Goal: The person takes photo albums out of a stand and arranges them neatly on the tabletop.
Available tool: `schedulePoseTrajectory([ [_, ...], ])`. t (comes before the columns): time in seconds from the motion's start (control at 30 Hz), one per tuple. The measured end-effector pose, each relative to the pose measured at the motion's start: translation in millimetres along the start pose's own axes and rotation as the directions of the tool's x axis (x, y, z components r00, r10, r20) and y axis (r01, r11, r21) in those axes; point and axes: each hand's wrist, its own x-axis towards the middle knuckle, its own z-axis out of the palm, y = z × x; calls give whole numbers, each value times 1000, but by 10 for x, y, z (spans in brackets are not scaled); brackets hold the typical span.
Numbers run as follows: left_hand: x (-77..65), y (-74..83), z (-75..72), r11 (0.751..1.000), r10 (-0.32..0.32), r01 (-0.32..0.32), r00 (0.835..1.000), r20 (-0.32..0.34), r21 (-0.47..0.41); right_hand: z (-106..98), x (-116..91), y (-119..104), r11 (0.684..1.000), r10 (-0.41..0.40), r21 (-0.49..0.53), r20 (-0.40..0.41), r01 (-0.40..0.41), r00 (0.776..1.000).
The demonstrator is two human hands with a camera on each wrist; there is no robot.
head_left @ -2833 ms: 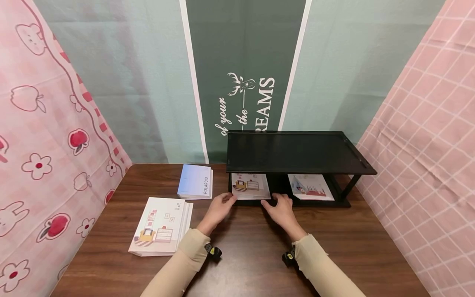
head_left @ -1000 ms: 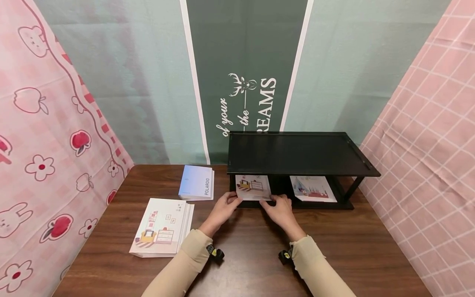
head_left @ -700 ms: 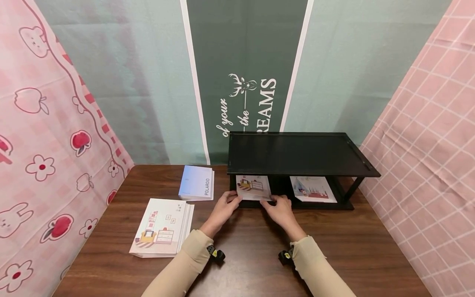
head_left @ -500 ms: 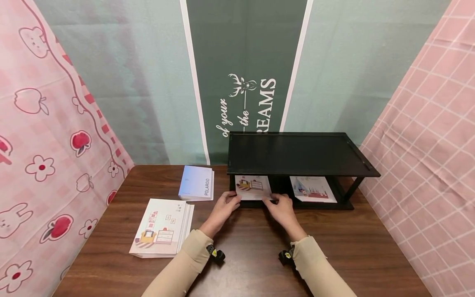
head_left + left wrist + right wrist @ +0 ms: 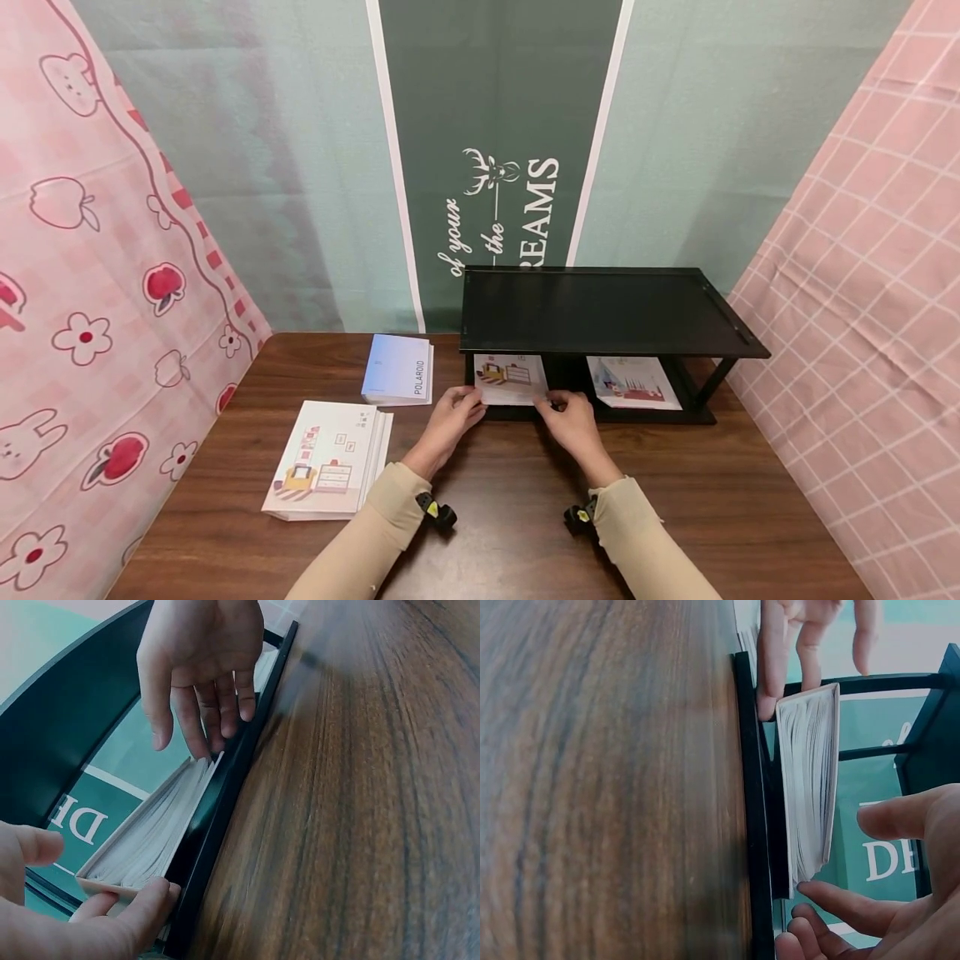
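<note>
A white photo album (image 5: 510, 379) with a yellow armchair drawn on its cover lies flat on the lower level of a black two-tier rack (image 5: 611, 310), at the left end. My left hand (image 5: 448, 417) is at its left front corner. In the left wrist view the left hand (image 5: 82, 922) has fingertips against the album's end. At the opposite end is my right hand (image 5: 572, 423). The right wrist view shows the right hand (image 5: 900, 900) with a forefinger tip at the lower corner of the album (image 5: 808, 780), thumb held away from it. The upper tier hides the album's back part.
A second white album (image 5: 633, 382) lies on the rack's right part. On the wooden table (image 5: 510, 533), left of the rack, are a blue POLAROID album (image 5: 396, 368) and a larger white stack of albums (image 5: 326, 458). Patterned curtains (image 5: 112, 333) stand around the table.
The album has moved slightly deeper into the rack, then a little left over the last second. My right thumb has shifted slightly right, to the album's front right corner.
</note>
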Motion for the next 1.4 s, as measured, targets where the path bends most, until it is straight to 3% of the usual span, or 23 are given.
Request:
schedulePoseTrajectory([
  [0.33,-5,-44,-2,1000,4,-4,1000,-4,-25,-6,0,-9,992,96,82,42,-100,994],
  [0.9,-12,14,-47,999,-28,28,999,19,-17,-3,25,25,980,143,140,4,-142,990],
  [1.4,-61,41,-82,1000,-13,11,998,61,29,-40,-4,-10,973,165,148,97,-178,982],
])
